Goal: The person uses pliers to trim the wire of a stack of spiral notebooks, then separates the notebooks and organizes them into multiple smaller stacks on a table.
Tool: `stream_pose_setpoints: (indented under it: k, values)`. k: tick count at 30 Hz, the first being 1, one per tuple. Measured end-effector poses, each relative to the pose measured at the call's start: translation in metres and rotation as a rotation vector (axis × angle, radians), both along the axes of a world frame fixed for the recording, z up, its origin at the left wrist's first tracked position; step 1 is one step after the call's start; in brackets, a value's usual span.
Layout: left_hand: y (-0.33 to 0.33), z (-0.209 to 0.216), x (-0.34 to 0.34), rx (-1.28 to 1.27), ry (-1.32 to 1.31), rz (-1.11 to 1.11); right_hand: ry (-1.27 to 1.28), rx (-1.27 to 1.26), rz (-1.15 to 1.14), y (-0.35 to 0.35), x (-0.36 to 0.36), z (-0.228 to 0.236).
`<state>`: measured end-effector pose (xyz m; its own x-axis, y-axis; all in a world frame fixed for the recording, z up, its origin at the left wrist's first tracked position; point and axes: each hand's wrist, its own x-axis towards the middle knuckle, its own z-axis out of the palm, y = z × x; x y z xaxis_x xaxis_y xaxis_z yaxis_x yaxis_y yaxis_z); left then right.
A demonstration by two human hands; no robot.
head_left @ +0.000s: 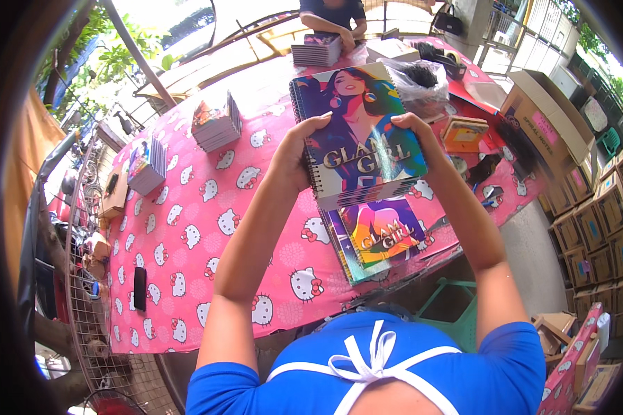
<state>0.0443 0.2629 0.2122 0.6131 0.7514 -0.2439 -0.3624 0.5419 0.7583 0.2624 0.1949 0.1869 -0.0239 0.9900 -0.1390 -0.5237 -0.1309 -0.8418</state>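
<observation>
Both hands hold up a thick stack of spiral-bound notebooks (356, 135) with a colourful illustrated cover showing a woman's figure. My left hand (299, 149) grips the stack's spiral-bound left edge. My right hand (414, 131) grips its right edge. The stack is lifted above a second pile of the same notebooks (381, 238), which lies on the pink patterned tablecloth (187, 235) near the table's front edge.
More notebook piles sit at the far left (147, 166), left of centre (217, 121) and at the far side (316, 50), where another person (333, 15) stands. A plastic bag of dark items (422, 79), an orange box (464, 133), a black phone (140, 288) and cardboard boxes (602, 221) surround the table.
</observation>
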Motion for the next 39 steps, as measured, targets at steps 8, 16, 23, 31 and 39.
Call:
stream_pose_setpoints:
  k: [8,16,23,31,39]
  values:
    - [-0.013,-0.009,0.015,0.008,-0.083,-0.125,-0.206,-0.057,-0.245,-0.021,0.022,0.007]
    - [-0.045,0.037,0.039,0.119,0.02,-0.133,-0.236,0.191,-0.124,-0.027,0.08,0.023]
    - [-0.051,0.018,0.034,0.108,-0.1,-0.011,-0.259,0.179,-0.178,-0.07,0.027,0.056]
    - [-0.079,-0.077,0.01,0.079,-0.905,0.157,-0.508,0.028,0.152,-0.027,0.031,0.078]
    - [-0.087,-0.137,-0.015,0.226,-0.868,0.361,-0.602,0.195,0.15,-0.045,0.013,0.099]
